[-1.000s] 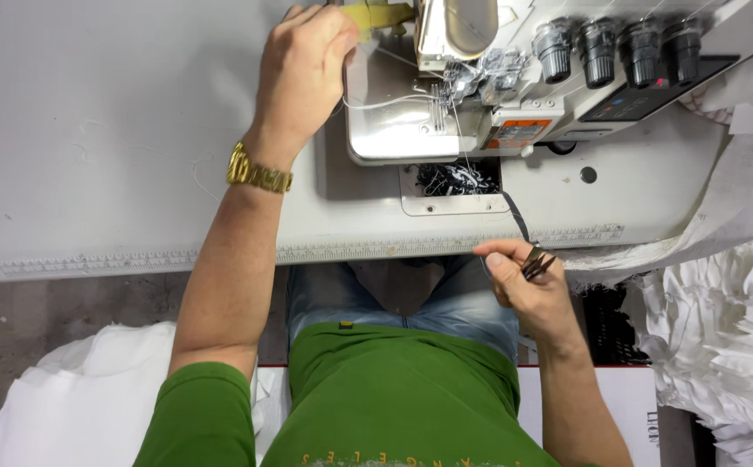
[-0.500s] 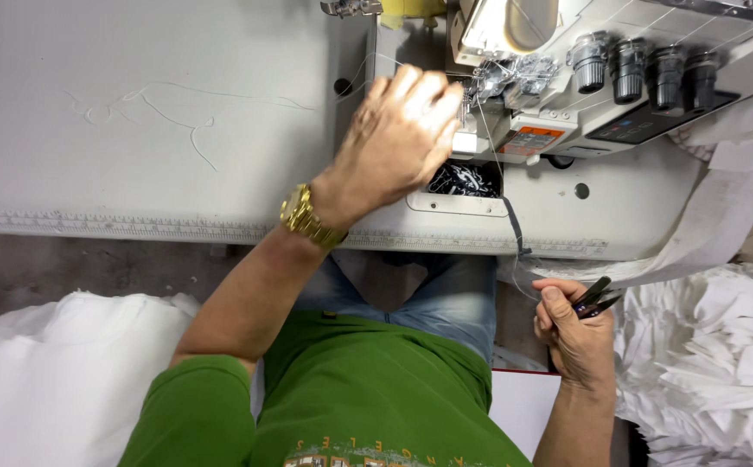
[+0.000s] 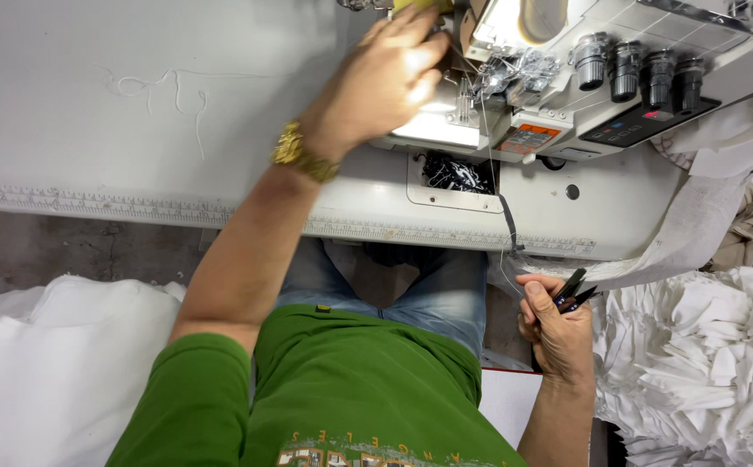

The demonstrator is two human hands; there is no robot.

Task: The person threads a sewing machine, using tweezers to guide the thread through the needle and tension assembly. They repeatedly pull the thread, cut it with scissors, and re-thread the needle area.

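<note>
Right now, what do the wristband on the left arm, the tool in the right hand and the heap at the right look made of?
Wristband: gold-coloured metal by its shiny links, though it could be plated. Tool in the right hand: dark, slim and glossy, probably metal or hard plastic; too small to tell. Heap: white woven cloth, matt, with soft crumpled folds.

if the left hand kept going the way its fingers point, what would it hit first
Most likely the sewing machine: the left hand points up and to the right, fingertips already near its head by the needle area. A yellow object lies close above; depth is unclear.
</note>
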